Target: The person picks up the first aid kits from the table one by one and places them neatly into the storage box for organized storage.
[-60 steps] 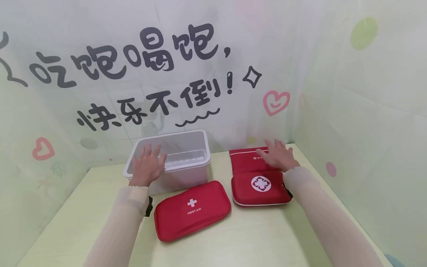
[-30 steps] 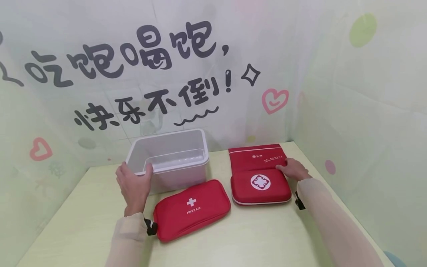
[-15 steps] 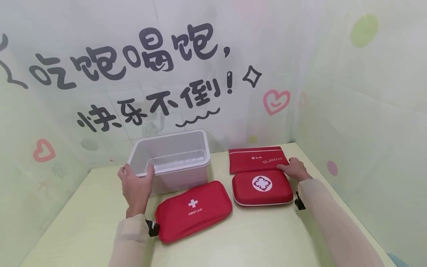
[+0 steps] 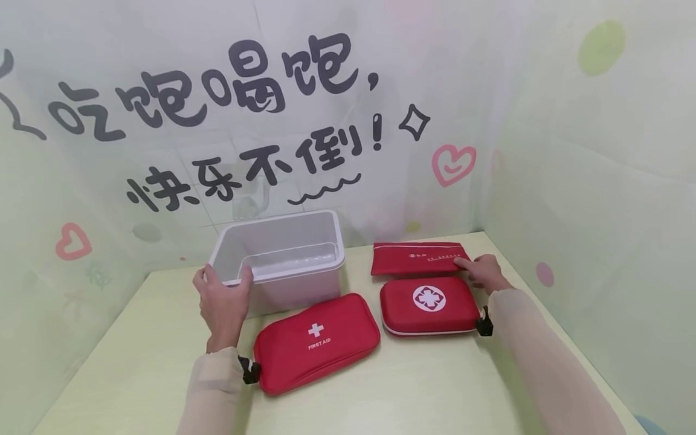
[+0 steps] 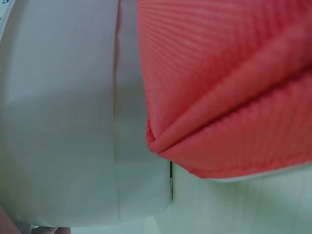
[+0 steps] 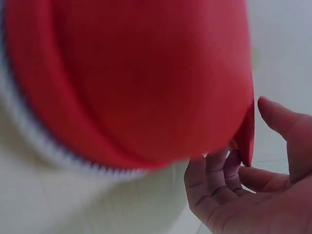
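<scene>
At the left, my left hand grips the front left corner of the rim of a white plastic bin, thumb inside. My right hand holds the right end of a flat red pouch at the back right. Its thumb lies on top; in the right wrist view fingers curl under the pouch's edge. Just in front lies a red hard case with a white cross emblem, filling much of the right wrist view. A red soft first aid bag rests before the bin.
The pale table carries all these things. A printed wall sheet stands close behind the bin and pouch, and another wall sheet rises along the right side. Black wrist cameras sit under both wrists.
My left hand came down onto the bin's rim and stays there. My right hand reached the pouch's right end; the pouch's front edge has risen, leaving a gap to the hard case.
</scene>
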`<state>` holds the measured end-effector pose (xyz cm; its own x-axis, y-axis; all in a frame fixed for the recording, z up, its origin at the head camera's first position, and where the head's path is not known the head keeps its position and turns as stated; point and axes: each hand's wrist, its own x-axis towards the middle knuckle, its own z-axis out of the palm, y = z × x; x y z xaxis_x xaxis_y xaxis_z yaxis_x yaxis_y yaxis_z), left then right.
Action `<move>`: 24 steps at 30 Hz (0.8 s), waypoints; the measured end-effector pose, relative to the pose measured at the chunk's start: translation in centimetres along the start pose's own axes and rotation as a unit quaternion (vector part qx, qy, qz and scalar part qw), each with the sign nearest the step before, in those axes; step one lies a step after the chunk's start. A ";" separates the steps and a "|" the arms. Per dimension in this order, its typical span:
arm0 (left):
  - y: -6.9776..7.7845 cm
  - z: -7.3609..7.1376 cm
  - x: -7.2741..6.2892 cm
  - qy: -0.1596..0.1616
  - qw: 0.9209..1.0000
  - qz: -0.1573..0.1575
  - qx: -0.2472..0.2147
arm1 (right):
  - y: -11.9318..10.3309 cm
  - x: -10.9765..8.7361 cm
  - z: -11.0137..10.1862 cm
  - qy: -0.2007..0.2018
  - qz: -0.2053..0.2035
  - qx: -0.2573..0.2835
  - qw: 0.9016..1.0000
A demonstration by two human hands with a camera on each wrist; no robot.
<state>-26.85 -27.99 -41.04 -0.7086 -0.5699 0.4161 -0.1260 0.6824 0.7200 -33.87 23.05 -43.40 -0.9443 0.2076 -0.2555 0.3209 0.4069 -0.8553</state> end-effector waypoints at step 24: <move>0.0 -0.3 0.0 -0.018 1.000 -0.005 0.008 | -2.1 -0.4 0.2 -0.046 -0.043 0.073 0.995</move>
<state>-26.62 -28.17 -40.86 -0.7322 -0.5597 0.3880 -0.1446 0.6845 0.7145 -34.18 22.00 -41.61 -0.9727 0.0918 -0.2133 0.2309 0.2852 -0.9302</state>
